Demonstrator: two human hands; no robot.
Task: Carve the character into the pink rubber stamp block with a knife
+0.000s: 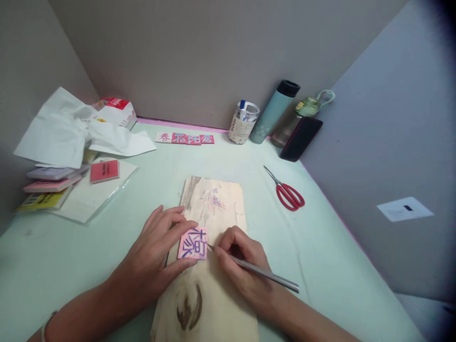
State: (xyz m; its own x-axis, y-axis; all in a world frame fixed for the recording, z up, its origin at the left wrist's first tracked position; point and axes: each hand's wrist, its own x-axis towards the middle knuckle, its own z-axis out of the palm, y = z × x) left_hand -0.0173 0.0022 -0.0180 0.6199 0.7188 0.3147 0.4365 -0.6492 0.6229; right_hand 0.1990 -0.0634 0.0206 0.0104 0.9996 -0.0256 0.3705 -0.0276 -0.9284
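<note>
A small pink rubber block [193,243] with a purple drawn character lies on a wooden board [213,204] in front of me. My left hand [156,251] rests flat beside it, fingers spread, fingertips pressing the block's left edge and corners. My right hand [240,266] is closed around a thin metal carving tool [260,271], held like a pen. Its tip touches the block's right edge.
Red-handled scissors [288,194] lie to the right. Four carved character blocks [185,138] line the back, near a glass jar [243,122], a teal flask [274,111], a green bottle [302,114] and a dark phone [301,137]. Crumpled paper [71,126], a box and stacked pads [53,183] fill the left.
</note>
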